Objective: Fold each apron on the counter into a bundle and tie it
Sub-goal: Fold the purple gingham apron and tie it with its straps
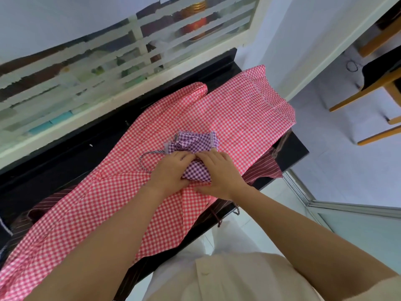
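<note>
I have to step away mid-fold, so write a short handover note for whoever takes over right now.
Left hand and right hand: both pressed on the small purple checked apron bundle, which sits on the spread red-and-white checked apron on the black counter.
Done: purple apron folded small; its striped cord lies loose, not tied.
Left: tie it, then fold and tie the red one and the dark red striped apron underneath.

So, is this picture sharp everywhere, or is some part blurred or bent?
Head view: the hands and the purple apron are sharp; the window behind looks smeared; the black counter edge bends from wide-angle distortion; light is soft, no glare.
</note>
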